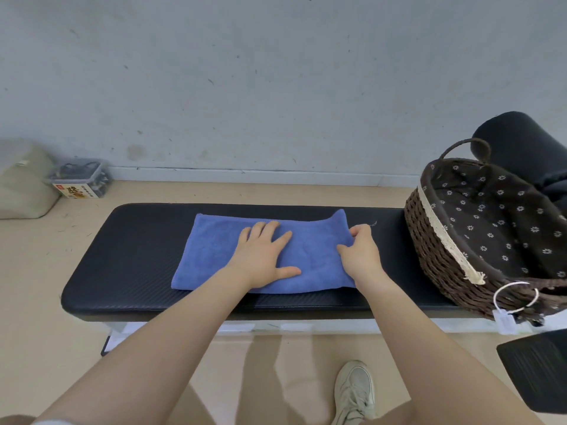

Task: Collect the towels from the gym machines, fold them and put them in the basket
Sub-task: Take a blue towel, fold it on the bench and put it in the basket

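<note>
Your left hand [266, 254] lies flat, fingers spread, pressing the blue towel [214, 256] spread on the black counter [129, 256]. Your right hand [362, 253] pinches the towel's right edge, with the basket [429, 240] just beside.

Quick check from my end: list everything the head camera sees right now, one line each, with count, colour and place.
towel: one, blue, flat on the bench pad
bench: one, black padded, along the wall
basket: one, brown wicker with dark flowered lining, on the bench's right end; nothing visible inside
roller pad: one, black, behind the basket
plastic box: one, clear, on the floor by the wall
cushion: one, beige, left of the box
shoe: one, white, on the floor
left hand: open, pressing the towel
right hand: pinching the towel's right edge
</note>
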